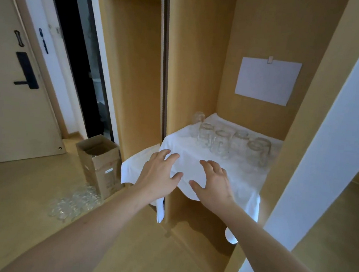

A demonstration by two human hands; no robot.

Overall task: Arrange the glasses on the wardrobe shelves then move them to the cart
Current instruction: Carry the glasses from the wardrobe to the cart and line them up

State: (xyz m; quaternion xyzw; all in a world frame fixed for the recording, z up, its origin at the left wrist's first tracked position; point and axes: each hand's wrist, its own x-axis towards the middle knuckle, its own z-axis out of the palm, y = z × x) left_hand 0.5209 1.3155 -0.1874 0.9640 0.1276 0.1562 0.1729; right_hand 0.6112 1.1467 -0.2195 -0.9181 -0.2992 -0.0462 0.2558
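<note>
White cloth (215, 161) lies under both my spread, empty grips, left hand (159, 173) and right hand (213, 183) flat at the shelf's front edge. I judge I'm still arranging; next comes fetching floor glasses (73, 202). Beside them an open cardboard box (99, 161), contents unclear. Farther back, upturned glasses (230, 143) stand on the cloth.

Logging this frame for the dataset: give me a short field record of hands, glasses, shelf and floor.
left hand: left hand open, fingers spread over the white cloth
right hand: right hand open, over the same cloth
shelf: cloth covers the wardrobe shelf, front edge hanging down
glasses on shelf: cluster standing toward the back
floor: more glasses beside a cardboard box
back wall: white paper sheet
</note>
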